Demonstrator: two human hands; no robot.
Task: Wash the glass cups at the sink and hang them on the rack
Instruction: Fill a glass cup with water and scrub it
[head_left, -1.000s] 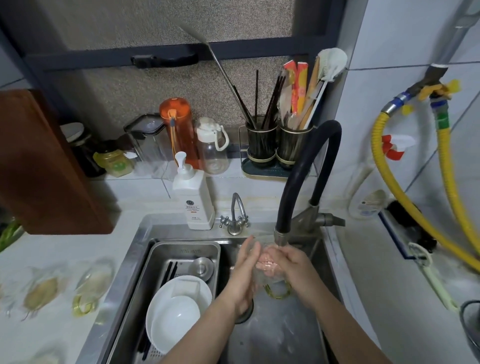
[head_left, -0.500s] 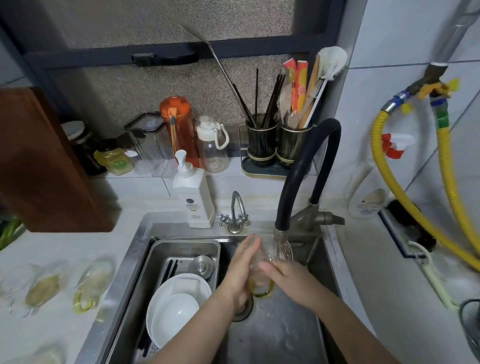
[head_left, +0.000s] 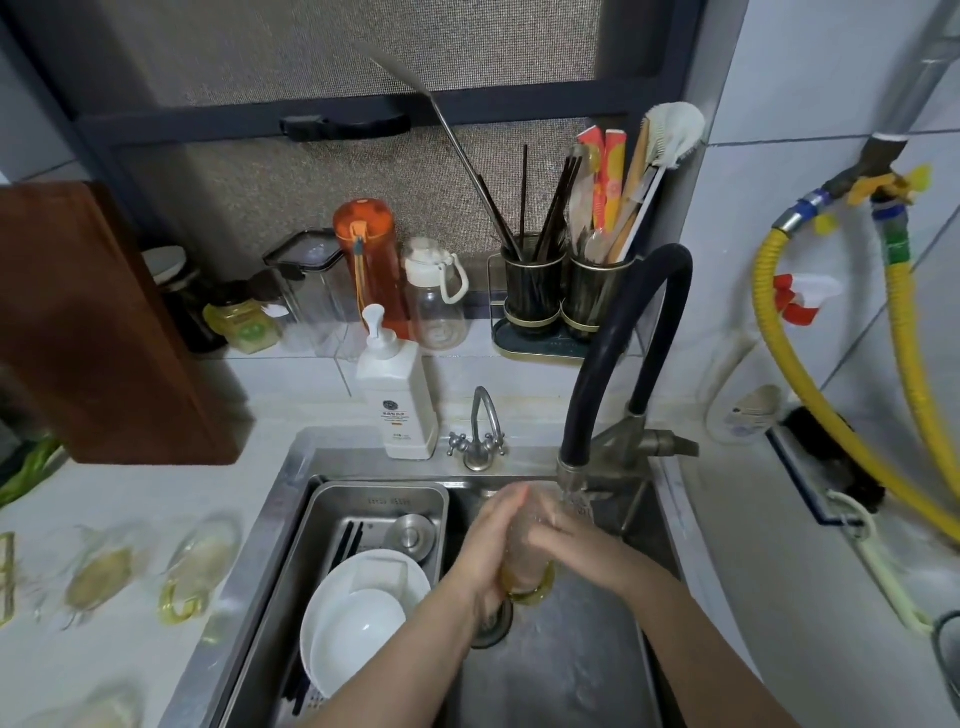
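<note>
A clear glass cup (head_left: 527, 574) with a yellow-tinted handle is held over the steel sink (head_left: 550, 670), just below the black faucet's (head_left: 613, 358) nozzle. My left hand (head_left: 491, 551) wraps the cup's left side. From the right, my right hand (head_left: 571, 545) grips it, fingers curled over the glass. Water runs onto the cup. Several more glass cups (head_left: 192, 566) with yellow handles lie on the white counter at the left. No rack shows.
A steel tray (head_left: 322, 525) in the sink's left half holds white bowls (head_left: 358, 623), chopsticks and a small steel lid. A white soap pump bottle (head_left: 397, 400), bottles and utensil holders (head_left: 566, 291) line the back ledge. Yellow hoses (head_left: 779, 364) hang at right.
The cup has turned between my hands from tilted on its side to more upright under the stream. My hands have slid along it, staying below the nozzle.
</note>
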